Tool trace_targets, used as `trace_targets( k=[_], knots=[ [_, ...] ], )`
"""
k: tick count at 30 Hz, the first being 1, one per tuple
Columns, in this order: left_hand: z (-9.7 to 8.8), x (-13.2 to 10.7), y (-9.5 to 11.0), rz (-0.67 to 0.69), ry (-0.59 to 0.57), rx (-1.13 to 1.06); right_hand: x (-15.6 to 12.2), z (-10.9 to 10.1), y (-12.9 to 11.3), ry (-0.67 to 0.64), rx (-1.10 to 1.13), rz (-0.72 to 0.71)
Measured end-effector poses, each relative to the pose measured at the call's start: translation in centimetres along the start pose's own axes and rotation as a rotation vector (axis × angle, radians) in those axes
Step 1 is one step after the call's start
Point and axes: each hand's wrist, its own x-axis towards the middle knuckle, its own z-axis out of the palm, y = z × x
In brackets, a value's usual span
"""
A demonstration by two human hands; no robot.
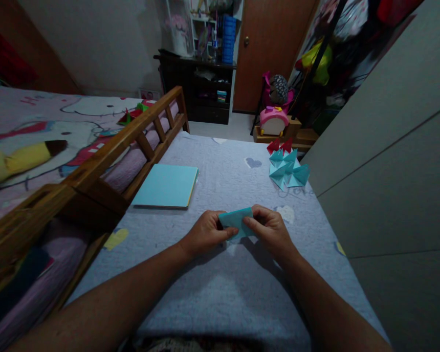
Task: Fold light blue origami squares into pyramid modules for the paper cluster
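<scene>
A small folded sheet of light blue paper [242, 217] is held just above the bed, between my two hands. My left hand [209, 230] pinches its left end, thumb on the near face. On the right end, my right hand [270, 226] grips it the same way, with the fingers behind the paper mostly hidden. To the left lies a stack of square paper [166, 186] with a light blue sheet on top. Several light blue folded paper shapes [286, 168] rest at the far right, with red folded paper pieces [278, 145] just behind them.
The bed has a pale blue sheet [220, 166] with heart prints. A wooden bed rail [106, 159] runs along the left, beside another bed with a yellow plush [22, 159]. A pale cabinet [396, 161] borders the right. A pink toy case [274, 121] stands beyond the far edge.
</scene>
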Motion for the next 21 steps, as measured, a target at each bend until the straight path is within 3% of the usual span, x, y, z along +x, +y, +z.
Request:
trace_targets(
  k=[5,11,13,17,21],
  knots=[
    [0.0,-0.1,0.1,-0.004,-0.026,0.095,0.2,-0.4,-0.3,0.112,0.087,-0.053],
    [0.1,0.0,0.4,0.138,0.163,0.264,0.4,-1.0,0.2,0.319,0.123,-0.123],
    [0.1,0.0,0.6,0.233,0.247,0.336,0.1,-0.7,0.4,0.271,0.097,-0.094],
    [0.0,-0.3,0.7,0.445,0.385,0.541,-0.6,0.7,0.6,0.013,0.053,0.008],
    [0.1,-0.6,0.8,0.649,0.394,0.8,-0.9,2.2,1.1,-0.152,0.139,-0.015]
  ],
)
